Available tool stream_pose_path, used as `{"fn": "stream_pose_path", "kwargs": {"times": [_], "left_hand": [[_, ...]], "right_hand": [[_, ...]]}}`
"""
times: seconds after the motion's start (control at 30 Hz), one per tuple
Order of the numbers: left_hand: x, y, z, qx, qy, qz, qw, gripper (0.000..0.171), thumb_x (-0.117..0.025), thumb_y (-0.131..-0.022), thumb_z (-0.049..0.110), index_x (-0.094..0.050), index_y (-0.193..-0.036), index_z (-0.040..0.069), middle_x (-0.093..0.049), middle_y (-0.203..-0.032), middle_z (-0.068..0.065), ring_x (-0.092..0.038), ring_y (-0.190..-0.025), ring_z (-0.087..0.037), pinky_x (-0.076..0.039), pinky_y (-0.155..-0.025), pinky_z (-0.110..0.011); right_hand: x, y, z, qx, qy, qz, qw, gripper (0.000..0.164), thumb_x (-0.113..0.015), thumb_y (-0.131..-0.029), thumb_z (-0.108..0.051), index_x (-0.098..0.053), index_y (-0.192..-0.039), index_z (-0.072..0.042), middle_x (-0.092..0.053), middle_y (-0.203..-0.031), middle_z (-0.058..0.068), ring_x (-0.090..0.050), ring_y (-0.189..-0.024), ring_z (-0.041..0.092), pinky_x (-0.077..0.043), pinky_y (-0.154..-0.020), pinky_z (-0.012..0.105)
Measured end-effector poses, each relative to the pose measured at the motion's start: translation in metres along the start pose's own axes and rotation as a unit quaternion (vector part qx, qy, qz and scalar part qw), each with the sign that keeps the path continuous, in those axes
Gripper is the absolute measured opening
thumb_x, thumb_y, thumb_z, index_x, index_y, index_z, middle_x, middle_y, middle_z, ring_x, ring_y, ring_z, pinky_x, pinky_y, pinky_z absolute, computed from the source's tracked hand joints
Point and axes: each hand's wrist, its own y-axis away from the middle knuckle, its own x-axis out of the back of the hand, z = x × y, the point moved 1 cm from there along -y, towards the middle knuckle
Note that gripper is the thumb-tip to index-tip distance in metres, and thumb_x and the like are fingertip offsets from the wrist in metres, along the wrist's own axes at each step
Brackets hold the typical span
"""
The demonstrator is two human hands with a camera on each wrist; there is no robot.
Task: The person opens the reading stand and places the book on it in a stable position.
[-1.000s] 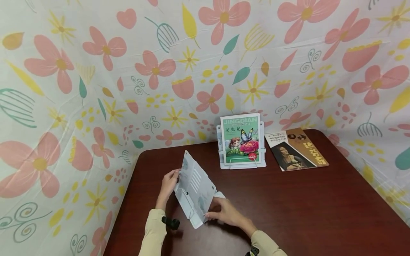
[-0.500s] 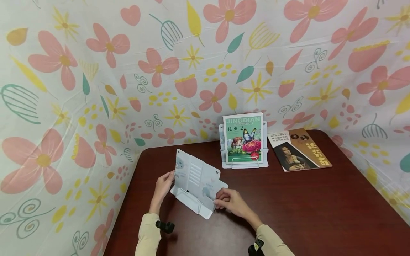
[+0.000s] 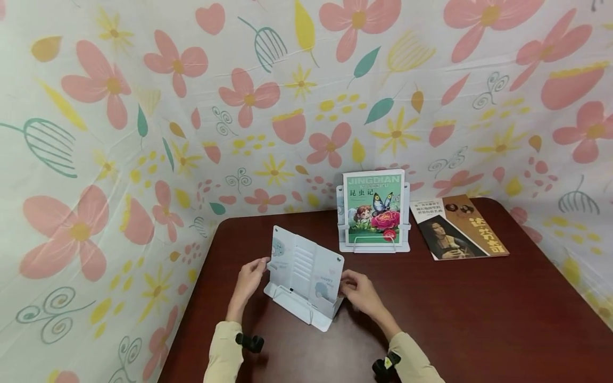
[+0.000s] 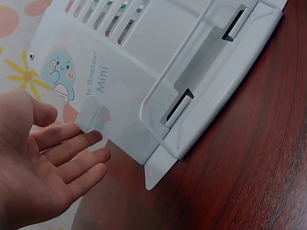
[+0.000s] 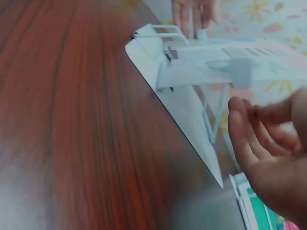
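A white metal book stand (image 3: pixel 304 266) with a slotted back panel, a cartoon dinosaur print and a wire page holder (image 4: pixel 165 72) stands on the table, its panel leaning back. At its left edge is my left hand (image 3: pixel 249 281); in the left wrist view the fingers are loosely extended, fingertips at a small side tab (image 4: pixel 88 114), thumb apart. My right hand (image 3: pixel 362 292) is at the stand's right edge, its fingertips partly hidden behind the panel in the head view. From the right wrist, those loosely bent fingers (image 5: pixel 242 129) show just beside the right side tab (image 5: pixel 241 72).
Behind, a second white stand (image 3: pixel 406 213) holds a green book (image 3: pixel 373 210) with a butterfly cover. To its right a brown and white book (image 3: pixel 460 227) lies flat on the dark red wooden table (image 3: pixel 431 314). A flower-patterned cloth (image 3: pixel 297 127) hangs around the back and left.
The stand has turned, so its printed panel faces forward more. My right hand has moved from the lower front corner up to the right edge. My left hand keeps to the left edge.
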Motion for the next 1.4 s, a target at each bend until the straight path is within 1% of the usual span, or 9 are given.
{"fn": "stream_pose_path", "kwargs": {"times": [0.07,0.13,0.27,0.43,0.67,0.87,1.0,1.17,1.4], "left_hand": [[0.003,-0.001,-0.001,0.0,0.013,0.006,0.9999,0.042,-0.046,-0.109,0.028,-0.064,-0.135,0.001,-0.062,-0.138,-0.022,-0.063,-0.124,-0.037,-0.05,-0.105,-0.052],[0.006,-0.003,-0.002,0.005,0.03,0.01,0.9995,0.04,-0.046,-0.109,0.026,-0.064,-0.134,0.0,-0.062,-0.138,-0.023,-0.063,-0.123,-0.037,-0.05,-0.106,-0.05],[0.009,-0.007,-0.004,0.009,0.052,0.009,0.9986,0.041,-0.044,-0.11,0.026,-0.063,-0.135,0.0,-0.058,-0.141,-0.025,-0.061,-0.125,-0.039,-0.049,-0.107,-0.049],[0.007,-0.008,-0.004,0.009,0.066,-0.002,0.9978,0.043,-0.044,-0.11,0.027,-0.061,-0.137,-0.001,-0.055,-0.145,-0.026,-0.059,-0.128,-0.041,-0.048,-0.109,-0.048],[0.009,0.0,-0.007,0.016,0.058,0.011,0.9981,0.043,-0.047,-0.109,0.031,-0.062,-0.138,0.002,-0.057,-0.144,-0.023,-0.061,-0.127,-0.038,-0.049,-0.107,-0.047],[0.012,0.008,-0.003,0.011,0.058,0.001,0.9983,0.045,-0.048,-0.109,0.029,-0.057,-0.14,-0.003,-0.054,-0.145,-0.027,-0.06,-0.127,-0.04,-0.047,-0.108,-0.05],[0.011,0.01,-0.008,0.017,0.065,0.005,0.9977,0.047,-0.048,-0.109,0.031,-0.058,-0.14,-0.002,-0.054,-0.145,-0.026,-0.061,-0.126,-0.039,-0.048,-0.107,-0.048],[0.01,0.012,-0.013,0.015,0.083,0.016,0.9963,0.045,-0.051,-0.108,0.031,-0.061,-0.137,-0.002,-0.057,-0.143,-0.026,-0.064,-0.122,-0.039,-0.051,-0.105,-0.047],[0.002,0.016,-0.013,0.01,0.083,0.028,0.9961,0.038,-0.056,-0.105,0.023,-0.064,-0.133,-0.002,-0.065,-0.132,-0.026,-0.068,-0.116,-0.039,-0.056,-0.099,-0.043]], "right_hand": [[0.003,0.005,-0.004,0.011,-0.015,-0.023,1.0,0.016,-0.062,-0.092,0.006,-0.063,-0.108,0.007,-0.07,-0.103,0.023,-0.071,-0.087,0.024,-0.059,-0.072,0.026],[0.004,0.009,-0.009,0.033,-0.02,-0.059,0.998,0.022,-0.067,-0.091,0.003,-0.06,-0.112,0.007,-0.067,-0.106,0.025,-0.07,-0.092,0.03,-0.058,-0.078,0.025],[-0.001,0.012,-0.017,0.053,-0.001,-0.09,0.994,0.033,-0.077,-0.088,-0.008,-0.057,-0.112,0.005,-0.067,-0.106,0.024,-0.07,-0.089,0.028,-0.058,-0.077,0.023],[-0.005,0.012,-0.015,0.034,0.034,-0.053,0.997,0.033,-0.082,-0.085,-0.012,-0.059,-0.103,0.002,-0.068,-0.095,0.017,-0.067,-0.079,0.017,-0.057,-0.069,0.02],[-0.005,0.008,-0.007,0.023,0.062,0.017,0.998,0.022,-0.082,-0.085,-0.012,-0.065,-0.094,-0.002,-0.071,-0.087,0.01,-0.066,-0.074,0.014,-0.056,-0.066,0.02],[-0.002,-0.001,-0.006,-0.024,0.079,0.079,0.993,0.013,-0.08,-0.087,-0.009,-0.068,-0.084,-0.006,-0.07,-0.075,0.008,-0.064,-0.062,0.013,-0.052,-0.055,0.02],[0.001,-0.01,-0.005,-0.032,0.085,0.096,0.991,0.013,-0.078,-0.09,-0.011,-0.068,-0.083,-0.005,-0.07,-0.072,0.01,-0.066,-0.061,0.016,-0.05,-0.053,0.02],[0.008,-0.02,-0.004,-0.033,0.097,0.099,0.99,0.014,-0.076,-0.091,-0.013,-0.068,-0.084,-0.004,-0.072,-0.076,0.015,-0.071,-0.067,0.028,-0.05,-0.053,0.02],[0.016,-0.031,0.001,-0.032,0.119,0.117,0.985,0.018,-0.075,-0.094,-0.019,-0.069,-0.084,-0.005,-0.072,-0.073,0.011,-0.067,-0.061,0.014,-0.052,-0.055,0.02]]}}
